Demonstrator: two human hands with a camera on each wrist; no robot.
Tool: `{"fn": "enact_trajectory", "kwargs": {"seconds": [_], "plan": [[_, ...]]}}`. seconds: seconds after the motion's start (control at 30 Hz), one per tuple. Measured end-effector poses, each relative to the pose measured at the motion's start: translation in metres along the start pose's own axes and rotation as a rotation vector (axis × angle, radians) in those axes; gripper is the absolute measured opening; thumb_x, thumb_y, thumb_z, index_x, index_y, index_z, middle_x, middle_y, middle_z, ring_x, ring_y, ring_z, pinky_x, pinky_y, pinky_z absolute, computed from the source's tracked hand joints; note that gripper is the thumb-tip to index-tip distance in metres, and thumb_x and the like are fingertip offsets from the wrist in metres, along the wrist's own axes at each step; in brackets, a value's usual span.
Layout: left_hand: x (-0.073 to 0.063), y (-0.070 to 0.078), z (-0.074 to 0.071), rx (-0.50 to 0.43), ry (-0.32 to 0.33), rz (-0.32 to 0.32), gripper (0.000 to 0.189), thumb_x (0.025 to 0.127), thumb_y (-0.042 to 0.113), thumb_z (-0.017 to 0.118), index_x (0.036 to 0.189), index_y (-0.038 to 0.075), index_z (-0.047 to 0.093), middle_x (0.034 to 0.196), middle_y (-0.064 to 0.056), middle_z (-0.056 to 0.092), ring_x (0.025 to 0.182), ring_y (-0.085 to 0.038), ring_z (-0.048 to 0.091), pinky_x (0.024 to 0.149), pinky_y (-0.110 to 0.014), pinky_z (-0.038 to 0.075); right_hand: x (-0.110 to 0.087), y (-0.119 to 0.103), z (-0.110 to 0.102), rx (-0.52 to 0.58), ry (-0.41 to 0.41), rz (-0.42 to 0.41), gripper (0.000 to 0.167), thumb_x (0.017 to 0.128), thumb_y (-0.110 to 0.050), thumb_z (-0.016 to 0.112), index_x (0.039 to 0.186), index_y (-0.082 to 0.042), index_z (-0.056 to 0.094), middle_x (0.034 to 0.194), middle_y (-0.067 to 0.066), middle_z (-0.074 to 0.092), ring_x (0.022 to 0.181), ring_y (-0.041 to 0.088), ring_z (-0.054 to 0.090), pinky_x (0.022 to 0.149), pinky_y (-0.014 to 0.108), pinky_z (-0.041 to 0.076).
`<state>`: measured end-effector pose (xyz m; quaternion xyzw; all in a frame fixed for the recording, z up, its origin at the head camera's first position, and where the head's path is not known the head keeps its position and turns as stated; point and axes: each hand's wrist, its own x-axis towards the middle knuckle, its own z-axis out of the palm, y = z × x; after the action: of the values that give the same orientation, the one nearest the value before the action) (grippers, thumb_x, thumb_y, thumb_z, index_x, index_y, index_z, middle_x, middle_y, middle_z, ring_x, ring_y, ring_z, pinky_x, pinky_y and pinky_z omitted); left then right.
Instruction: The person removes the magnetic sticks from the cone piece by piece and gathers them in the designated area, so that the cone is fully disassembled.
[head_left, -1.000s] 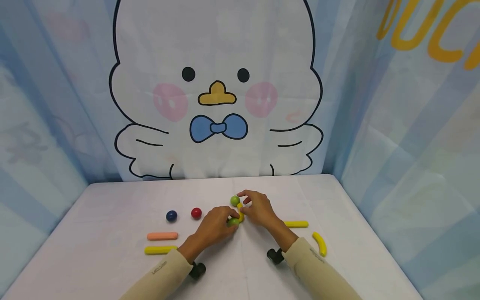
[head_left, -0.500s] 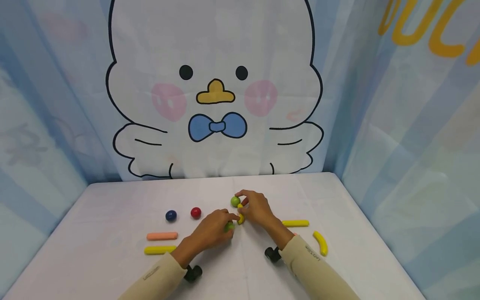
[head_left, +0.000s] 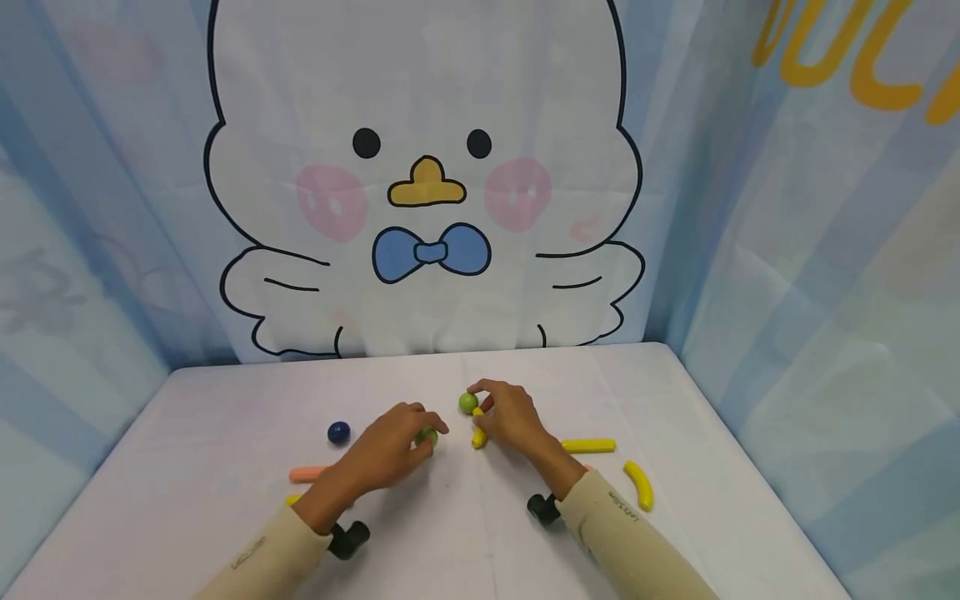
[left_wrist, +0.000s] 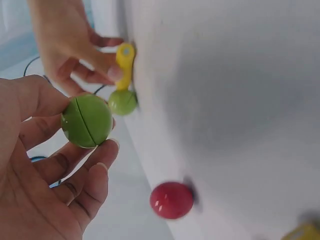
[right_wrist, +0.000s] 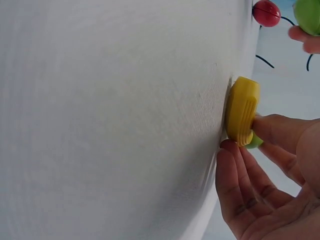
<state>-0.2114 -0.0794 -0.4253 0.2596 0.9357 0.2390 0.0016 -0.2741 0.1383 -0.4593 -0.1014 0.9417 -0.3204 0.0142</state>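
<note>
My left hand (head_left: 386, 450) pinches a green ball (left_wrist: 87, 121) between thumb and fingers, lifted off the table and apart from the other pieces. A seam line runs round this ball in the left wrist view. My right hand (head_left: 513, 419) grips a short yellow curved rod (right_wrist: 242, 110) with thumb and fingers, low over the white tabletop. A second green ball (left_wrist: 122, 102) touches the rod's far end, and my right index finger reaches to it in the head view. The red ball (left_wrist: 171, 200) lies near my left hand, which hides it from the head view.
To the left lie a dark blue ball (head_left: 339, 433), a peach rod (head_left: 307, 474) and a yellow rod (head_left: 295, 500), partly covered by my left arm. On the right are a straight yellow rod (head_left: 589, 446) and a curved yellow one (head_left: 639, 485). A printed curtain (head_left: 427, 308) backs the table.
The green ball in my left hand has come away from the near end of the yellow curved rod and moved left with the hand. My right hand stays almost still.
</note>
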Motion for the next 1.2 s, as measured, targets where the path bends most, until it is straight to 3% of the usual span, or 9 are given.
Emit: {"fn": "enact_trajectory", "kwargs": {"seconds": [0.27, 0.43, 0.77, 1.0, 1.2], "plan": [[-0.003, -0.020, -0.029, 0.024, 0.082, 0.009, 0.021, 0.097, 0.003, 0.067, 0.111, 0.010, 0.079, 0.093, 0.001, 0.070, 0.084, -0.012, 0.054, 0.076, -0.030, 0.051, 0.000, 0.000, 0.001, 0.010, -0.001, 0.017, 0.046, 0.089, -0.009, 0.085, 0.131, -0.022, 0.073, 0.099, 0.004, 0.074, 0.087, 0.019, 0.063, 0.077, 0.031, 0.055], [-0.006, -0.038, -0.042, 0.035, 0.118, 0.013, 0.021, 0.097, 0.003, 0.069, 0.114, 0.011, 0.078, 0.098, 0.000, 0.071, 0.089, -0.016, 0.059, 0.081, -0.035, 0.055, 0.000, 0.001, 0.001, 0.016, 0.004, 0.004, 0.045, 0.089, -0.009, 0.086, 0.130, -0.022, 0.073, 0.098, 0.004, 0.074, 0.087, 0.019, 0.063, 0.077, 0.031, 0.054], [-0.003, -0.070, -0.055, 0.017, 0.094, -0.106, 0.027, 0.097, 0.002, 0.074, 0.123, 0.008, 0.075, 0.123, -0.013, 0.075, 0.102, -0.026, 0.064, 0.089, -0.044, 0.060, -0.002, 0.001, 0.000, 0.022, -0.003, 0.005, 0.045, 0.089, -0.009, 0.085, 0.131, -0.021, 0.073, 0.099, 0.005, 0.074, 0.086, 0.018, 0.063, 0.075, 0.030, 0.054], [0.006, -0.092, -0.054, 0.009, 0.059, -0.204, 0.033, 0.095, 0.000, 0.075, 0.127, 0.007, 0.074, 0.124, -0.012, 0.075, 0.109, -0.030, 0.066, 0.096, -0.049, 0.060, -0.003, 0.001, 0.000, 0.023, 0.002, 0.002, 0.046, 0.089, -0.009, 0.085, 0.131, -0.021, 0.073, 0.099, 0.005, 0.074, 0.087, 0.019, 0.063, 0.076, 0.031, 0.054], [0.014, -0.102, -0.052, -0.009, 0.022, -0.251, 0.034, 0.094, -0.001, 0.075, 0.127, 0.005, 0.072, 0.125, -0.015, 0.075, 0.109, -0.031, 0.066, 0.100, -0.051, 0.058, -0.003, 0.000, 0.000, 0.013, -0.002, 0.008, 0.047, 0.090, -0.009, 0.084, 0.133, -0.022, 0.072, 0.100, 0.004, 0.074, 0.089, 0.019, 0.063, 0.078, 0.032, 0.055]]}}
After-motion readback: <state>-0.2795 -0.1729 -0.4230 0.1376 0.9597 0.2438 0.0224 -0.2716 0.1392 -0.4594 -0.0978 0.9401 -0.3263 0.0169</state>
